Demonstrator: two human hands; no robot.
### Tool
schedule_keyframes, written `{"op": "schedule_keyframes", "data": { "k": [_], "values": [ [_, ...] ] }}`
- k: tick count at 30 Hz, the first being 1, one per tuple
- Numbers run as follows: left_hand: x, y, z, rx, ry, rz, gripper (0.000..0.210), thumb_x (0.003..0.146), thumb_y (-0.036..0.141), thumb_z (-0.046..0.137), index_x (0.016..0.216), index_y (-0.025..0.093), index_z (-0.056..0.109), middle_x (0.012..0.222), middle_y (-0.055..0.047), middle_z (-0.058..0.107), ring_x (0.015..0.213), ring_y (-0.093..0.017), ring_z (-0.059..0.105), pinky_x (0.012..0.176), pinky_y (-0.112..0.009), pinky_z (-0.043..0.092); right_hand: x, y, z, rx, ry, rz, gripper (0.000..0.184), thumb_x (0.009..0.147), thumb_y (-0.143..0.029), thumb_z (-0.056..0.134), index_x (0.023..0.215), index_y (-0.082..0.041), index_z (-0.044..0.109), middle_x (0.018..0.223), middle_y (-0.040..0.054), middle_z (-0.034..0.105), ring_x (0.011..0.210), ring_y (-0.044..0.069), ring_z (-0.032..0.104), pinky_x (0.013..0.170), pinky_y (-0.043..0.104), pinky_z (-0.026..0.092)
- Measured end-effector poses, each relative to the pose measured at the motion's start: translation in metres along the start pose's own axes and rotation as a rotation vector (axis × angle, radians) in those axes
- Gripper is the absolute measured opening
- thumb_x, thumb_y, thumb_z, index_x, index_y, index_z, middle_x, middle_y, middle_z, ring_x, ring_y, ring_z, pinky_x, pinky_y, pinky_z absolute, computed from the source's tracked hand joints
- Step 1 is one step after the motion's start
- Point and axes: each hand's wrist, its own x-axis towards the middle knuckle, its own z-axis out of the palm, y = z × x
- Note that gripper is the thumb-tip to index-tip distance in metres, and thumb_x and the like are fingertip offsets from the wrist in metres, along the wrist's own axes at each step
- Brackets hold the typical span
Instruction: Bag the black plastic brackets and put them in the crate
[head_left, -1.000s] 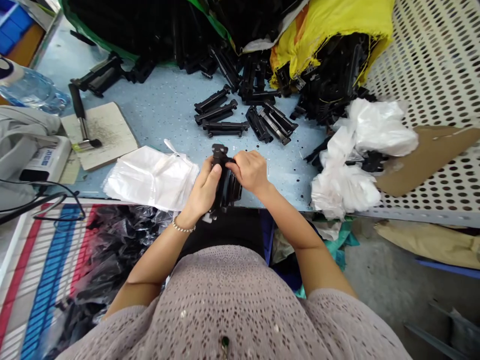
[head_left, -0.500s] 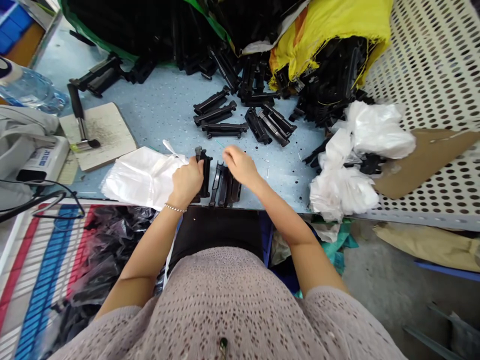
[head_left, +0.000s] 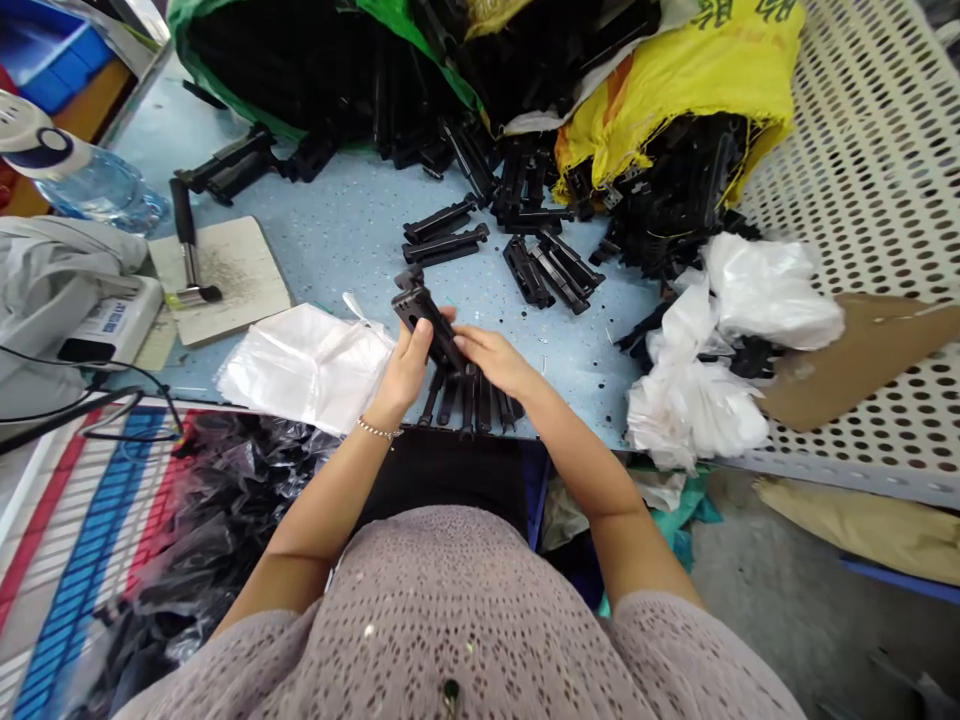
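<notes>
Black elongated part — grasped by left hand and right hand — tilts over similar parts at the front edge of the worktop.

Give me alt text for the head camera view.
A person's left hand and right hand hold a black part above similar parts at the edge of a blue table. White plastic lies to the left, more parts by a yellow sack.
</notes>
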Motion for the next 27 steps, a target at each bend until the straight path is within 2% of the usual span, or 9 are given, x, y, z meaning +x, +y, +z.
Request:
{"op": "schedule_keyframes", "data": {
  "k": [3, 5, 7, 13, 18, 21, 23, 25, 27],
  "values": [
    [-0.009, 0.019, 0.011, -0.124, -0.007, -0.028, 0.047, 0.100, 0.064, 0.048, 0.125, 0.027, 0.061, 0.107, -0.007, 0.071, 0.100, -0.023, 0.071, 0.086, -0.038, 0.059, -0.025, -0.022, 0.002, -0.069, 0.170, -0.005, 0.054, 0.109, -0.059, 0.030, 0.092, -0.023, 0.066, 0.086, 0.0049, 0.069, 0.087, 0.021, 0.067, 0.085, 0.038, 0.054],
    [-0.018, 0.028, 0.015, -0.148, -0.052, -0.073, 0.040, 0.097, 0.063, 0.054, 0.114, 0.028, 0.063, 0.093, -0.004, 0.068, 0.084, -0.021, 0.069, 0.074, -0.036, 0.058, -0.025, -0.032, -0.001, -0.205, 0.323, -0.058, 0.059, 0.106, -0.066, 0.026, 0.087, -0.024, 0.060, 0.088, 0.0065, 0.066, 0.091, 0.023, 0.064, 0.086, 0.039, 0.052],
    [-0.024, 0.032, 0.017, -0.160, -0.088, -0.126, 0.039, 0.097, 0.064, 0.054, 0.104, 0.027, 0.063, 0.081, -0.003, 0.064, 0.073, -0.020, 0.066, 0.066, -0.035, 0.055, -0.017, -0.036, -0.002, -0.238, 0.370, -0.102, 0.060, 0.104, -0.073, 0.025, 0.084, -0.024, 0.055, 0.085, 0.0058, 0.062, 0.089, 0.023, 0.062, 0.085, 0.038, 0.051],
    [-0.015, 0.028, 0.004, -0.191, 0.028, -0.179, 0.041, 0.094, 0.065, 0.058, 0.093, 0.024, 0.060, 0.074, -0.001, 0.062, 0.067, -0.018, 0.063, 0.059, -0.031, 0.053, -0.016, -0.035, 0.015, 0.029, 0.117, -0.073, 0.065, 0.107, -0.066, 0.011, 0.079, -0.023, 0.051, 0.068, 0.0009, 0.052, 0.064, 0.017, 0.053, 0.065, 0.031, 0.047],
    [-0.011, 0.028, -0.001, -0.412, -0.012, -0.405, 0.047, 0.089, 0.067, 0.061, 0.086, 0.020, 0.057, 0.072, -0.001, 0.060, 0.055, -0.012, 0.055, 0.051, -0.026, 0.046, -0.055, -0.029, 0.041, -0.472, 0.077, -0.435, 0.051, 0.106, -0.061, 0.038, 0.088, -0.020, 0.062, 0.087, 0.0081, 0.063, 0.083, 0.023, 0.056, 0.078, 0.038, 0.044],
    [-0.008, 0.022, -0.006, -0.321, -0.075, -0.493, 0.050, 0.090, 0.067, 0.057, 0.093, 0.018, 0.064, 0.077, -0.006, 0.066, 0.070, -0.019, 0.066, 0.064, -0.029, 0.055, -0.057, -0.021, 0.044, -0.578, 0.011, -0.516, 0.044, 0.109, -0.051, 0.040, 0.088, -0.020, 0.063, 0.086, 0.0067, 0.062, 0.082, 0.022, 0.055, 0.077, 0.036, 0.043],
    [-0.001, 0.012, -0.016, -0.091, 0.003, -0.397, 0.047, 0.090, 0.056, 0.062, 0.116, 0.018, 0.066, 0.106, -0.011, 0.071, 0.104, -0.026, 0.070, 0.092, -0.036, 0.058, -0.044, -0.011, 0.031, -0.569, 0.002, -0.437, 0.041, 0.110, -0.046, 0.039, 0.090, -0.020, 0.063, 0.086, 0.0054, 0.062, 0.083, 0.020, 0.055, 0.077, 0.033, 0.043],
    [0.007, -0.003, -0.026, 0.189, 0.078, -0.298, 0.065, 0.086, 0.041, 0.068, 0.145, 0.019, 0.053, 0.141, -0.014, 0.060, 0.139, -0.032, 0.053, 0.119, -0.044, 0.042, -0.021, 0.004, 0.006, -0.594, 0.126, -0.248, 0.038, 0.111, -0.042, 0.038, 0.099, -0.018, 0.065, 0.095, 0.0074, 0.064, 0.090, 0.020, 0.056, 0.081, 0.034, 0.044],
    [0.009, -0.020, -0.030, 0.398, 0.063, -0.290, 0.085, 0.083, 0.033, 0.069, 0.159, 0.014, 0.036, 0.159, -0.019, 0.043, 0.153, -0.037, 0.035, 0.129, -0.051, 0.025, 0.007, 0.024, -0.024, -0.679, 0.334, -0.002, 0.032, 0.110, -0.039, 0.044, 0.114, -0.014, 0.064, 0.116, 0.0148, 0.063, 0.107, 0.025, 0.053, 0.093, 0.040, 0.044]
  ]
}}
